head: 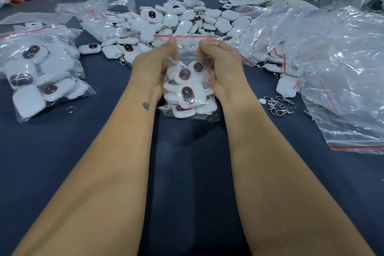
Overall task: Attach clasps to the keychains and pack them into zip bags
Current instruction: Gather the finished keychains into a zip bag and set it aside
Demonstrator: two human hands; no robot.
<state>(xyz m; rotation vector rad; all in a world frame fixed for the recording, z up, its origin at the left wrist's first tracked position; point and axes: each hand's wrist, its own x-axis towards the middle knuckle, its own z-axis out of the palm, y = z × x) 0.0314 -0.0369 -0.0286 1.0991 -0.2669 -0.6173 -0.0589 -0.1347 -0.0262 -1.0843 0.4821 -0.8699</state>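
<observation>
- Zip bag [188, 48]: one, clear plastic with a red seal strip, held upright over the dark blue table [62, 151]; packed with white keychains [187, 93] showing dark red-rimmed ovals, about six visible.
- Left hand [149, 66]: pinches the bag's top left.
- Right hand [220, 62]: pinches its top right.
- Filled bag [39, 77]: one, far left.
- Loose keychain heap [178, 21]: uncounted.
- Metal clasps [279, 106]: small cluster, right.
</observation>
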